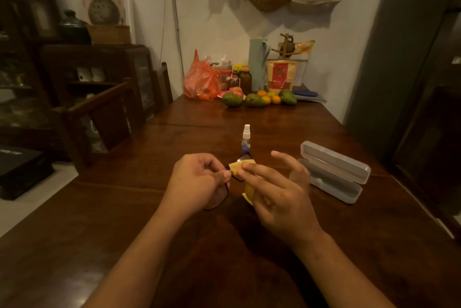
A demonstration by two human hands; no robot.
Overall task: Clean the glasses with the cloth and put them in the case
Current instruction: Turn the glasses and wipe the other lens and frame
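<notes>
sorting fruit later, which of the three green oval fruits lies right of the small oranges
The rightmost green oval fruit; the other two lie left of the small oranges.

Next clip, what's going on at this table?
A person is cleaning glasses over a wooden table. The left hand grips the dark frame, while the right hand pinches a yellow cloth on one lens. The clear case lies open and empty to the right, and a spray bottle stands behind the hands.

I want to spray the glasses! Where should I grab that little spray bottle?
Probably the clear body of the spray bottle, below its white nozzle, pinched from the sides. It stands upright and slim, with bare table to its right, so come from there.
</notes>
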